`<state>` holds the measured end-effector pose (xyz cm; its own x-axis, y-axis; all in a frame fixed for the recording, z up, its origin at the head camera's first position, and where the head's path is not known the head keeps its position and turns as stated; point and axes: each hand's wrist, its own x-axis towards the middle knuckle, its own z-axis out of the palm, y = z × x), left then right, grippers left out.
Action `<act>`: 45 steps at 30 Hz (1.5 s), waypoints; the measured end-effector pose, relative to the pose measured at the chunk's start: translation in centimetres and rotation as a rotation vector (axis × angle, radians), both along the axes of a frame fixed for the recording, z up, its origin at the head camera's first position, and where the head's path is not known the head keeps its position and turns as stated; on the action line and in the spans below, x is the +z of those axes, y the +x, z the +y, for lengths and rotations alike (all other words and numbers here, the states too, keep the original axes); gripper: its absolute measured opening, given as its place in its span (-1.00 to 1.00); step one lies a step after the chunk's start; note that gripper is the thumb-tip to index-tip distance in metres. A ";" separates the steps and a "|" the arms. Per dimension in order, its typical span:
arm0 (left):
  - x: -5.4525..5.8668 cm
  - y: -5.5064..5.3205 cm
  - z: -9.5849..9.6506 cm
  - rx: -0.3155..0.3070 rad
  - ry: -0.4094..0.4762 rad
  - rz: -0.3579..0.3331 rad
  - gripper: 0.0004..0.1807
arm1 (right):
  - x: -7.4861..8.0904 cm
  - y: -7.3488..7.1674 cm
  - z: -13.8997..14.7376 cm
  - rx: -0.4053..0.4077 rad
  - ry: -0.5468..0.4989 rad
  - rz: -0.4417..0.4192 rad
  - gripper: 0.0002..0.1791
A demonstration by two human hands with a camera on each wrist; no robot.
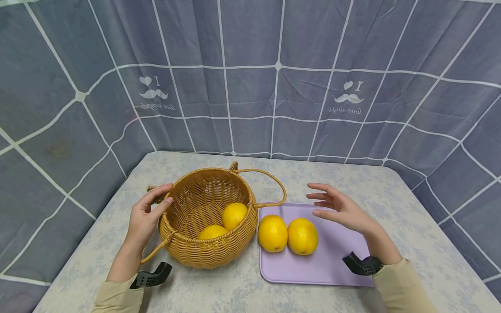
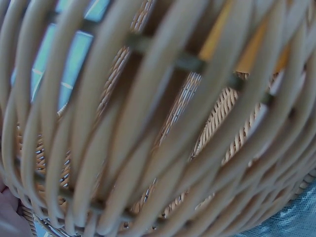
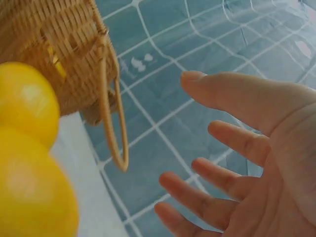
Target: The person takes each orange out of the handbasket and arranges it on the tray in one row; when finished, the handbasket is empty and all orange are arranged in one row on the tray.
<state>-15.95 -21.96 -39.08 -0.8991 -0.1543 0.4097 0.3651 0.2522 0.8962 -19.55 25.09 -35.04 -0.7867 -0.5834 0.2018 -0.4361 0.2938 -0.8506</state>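
Observation:
A round wicker basket [image 1: 211,252] stands on the left half of the table, tilted a little to show its inside. My left hand [image 1: 145,215] holds its left rim, thumb over the edge and fingers along the outside. Inside lie two yellow citrus fruits, one against the right wall [image 1: 235,215] and one lower [image 1: 212,231], partly hidden by the rim. Two more, a left fruit [image 1: 272,233] and a right fruit [image 1: 303,236], sit side by side on a lilac tray [image 1: 340,265]. Over the tray's far part my right hand [image 1: 340,208] hovers with fingers spread, holding nothing.
One basket handle [image 1: 274,176] sticks out to the right over the tray's corner; the other handle [image 1: 154,252] hangs at the left front. A pale patterned cloth covers the table [image 1: 219,291]. Behind it hangs a blue-grey checked curtain [image 1: 250,95].

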 end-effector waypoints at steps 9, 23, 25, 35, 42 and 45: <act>0.0 0.2 0.0 -0.007 0.007 0.000 -0.63 | 3.5 -1.9 -4.4 0.098 -0.036 -0.032 -0.35; 0.1 0.2 0.1 -0.018 0.008 0.007 -0.64 | 6.9 -4.5 -11.7 0.279 -0.067 -0.045 -0.39; 0.1 0.2 0.1 -0.020 0.004 0.014 -0.63 | 7.2 -4.8 -12.6 0.303 -0.068 -0.047 -0.40; 0.2 0.3 0.2 -0.021 0.007 0.035 -0.65 | 8.0 -5.8 -17.0 0.368 -0.088 -0.123 -0.42; 0.2 0.3 0.2 -0.025 0.002 0.022 -0.64 | 7.7 -6.7 -19.7 0.416 -0.047 -0.187 -0.41; 0.2 0.3 0.1 -0.023 0.001 0.018 -0.64 | 7.4 -7.1 -20.8 0.442 -0.033 -0.232 -0.39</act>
